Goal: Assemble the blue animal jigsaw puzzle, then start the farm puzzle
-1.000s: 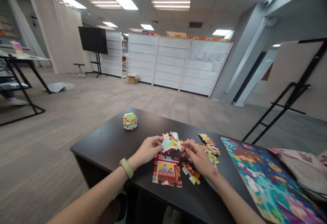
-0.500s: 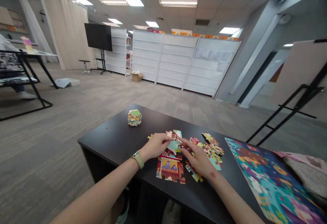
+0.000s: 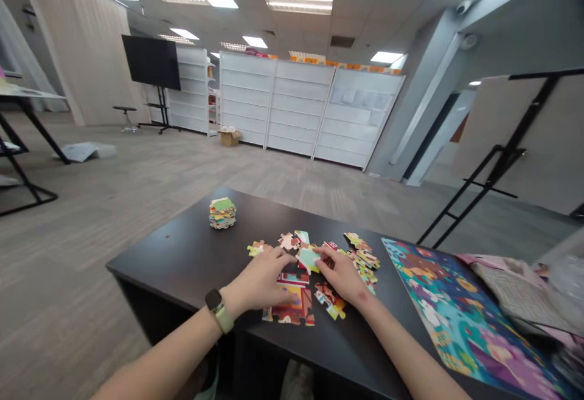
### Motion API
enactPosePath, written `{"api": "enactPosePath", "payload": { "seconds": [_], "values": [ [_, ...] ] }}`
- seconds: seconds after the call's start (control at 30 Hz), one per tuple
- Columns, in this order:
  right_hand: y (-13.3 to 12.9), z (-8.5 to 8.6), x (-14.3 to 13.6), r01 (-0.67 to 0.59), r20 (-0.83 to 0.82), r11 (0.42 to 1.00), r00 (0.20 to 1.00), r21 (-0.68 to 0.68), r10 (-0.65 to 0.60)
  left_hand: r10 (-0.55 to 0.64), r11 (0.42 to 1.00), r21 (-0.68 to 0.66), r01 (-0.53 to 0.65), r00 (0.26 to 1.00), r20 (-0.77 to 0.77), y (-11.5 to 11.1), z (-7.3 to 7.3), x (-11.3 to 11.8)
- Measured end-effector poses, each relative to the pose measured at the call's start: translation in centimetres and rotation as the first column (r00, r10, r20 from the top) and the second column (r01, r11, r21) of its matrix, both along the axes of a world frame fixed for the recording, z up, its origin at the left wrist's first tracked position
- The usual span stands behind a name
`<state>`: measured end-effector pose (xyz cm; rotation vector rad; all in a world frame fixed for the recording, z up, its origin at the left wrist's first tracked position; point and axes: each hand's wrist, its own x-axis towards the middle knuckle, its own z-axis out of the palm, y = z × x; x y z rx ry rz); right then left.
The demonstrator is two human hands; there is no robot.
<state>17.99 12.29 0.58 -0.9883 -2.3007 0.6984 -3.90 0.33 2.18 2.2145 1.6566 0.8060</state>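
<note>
My right hand [image 3: 342, 275] pinches the right edge of a pale blue jigsaw piece [image 3: 308, 259] between thumb and index finger. My left hand [image 3: 264, 278] is open, its fingers spread and its thumb over the joined puzzle section [image 3: 292, 310], partly hiding that section's orange and red picture. The left fingertips come close to the pale blue piece; whether they touch it I cannot tell. A yellow-brown piece [image 3: 258, 248] and a pinkish piece [image 3: 288, 241] lie just beyond my left hand. Loose jigsaw pieces [image 3: 362, 257] are heaped beyond and beside my right hand.
A stack of jigsaw pieces [image 3: 222, 213] stands on the far left of the dark table [image 3: 173, 248]. A colourful picture sheet [image 3: 456, 309] covers the right side, with a pink and grey cloth item [image 3: 506, 290] beside it. An easel-like stand [image 3: 488, 172] rises beyond.
My left hand has opened and come nearer, over the joined section. My right hand now pinches the pale blue piece, more fully visible. The whole view has turned slightly right.
</note>
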Motion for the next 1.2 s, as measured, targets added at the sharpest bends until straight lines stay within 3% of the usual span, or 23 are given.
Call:
{"api": "enactPosePath", "payload": {
  "seconds": [0.17, 0.33, 0.4, 0.57, 0.83, 1.2],
  "values": [
    [-0.1, 0.1, 0.0, 0.005, -0.033, 0.999, 0.999, -0.032, -0.006, 0.043, 0.995, -0.096, -0.040, 0.999, 0.022, -2.2, -0.5, -0.7],
    [-0.2, -0.3, -0.7, -0.098, -0.272, 0.957, 0.962, -0.272, 0.021, 0.031, 0.996, -0.084, -0.025, 0.997, 0.072, -2.4, -0.6, -0.5],
    [-0.5, -0.5, -0.9, -0.117, -0.282, 0.949, 0.959, -0.294, 0.031, 0.039, 0.996, -0.086, -0.032, 0.996, 0.075, -2.3, -0.6, 0.3],
    [-1.1, -0.8, -0.9, -0.064, -0.131, 0.980, 0.991, -0.191, 0.039, 0.070, 0.994, -0.086, -0.066, 0.997, 0.043, -2.1, -0.8, 1.8],
    [-1.2, -0.4, -1.0, -0.032, 0.043, 0.999, 0.999, -0.016, 0.033, 0.034, 0.996, -0.082, -0.033, 0.999, 0.020, -2.2, -0.8, 1.7],
    [-1.6, 0.0, -0.8, -0.059, 0.069, 0.997, 0.996, 0.049, 0.055, -0.003, 0.993, -0.121, -0.001, 0.999, -0.035, -2.4, 0.1, 1.8]
  ]
}}
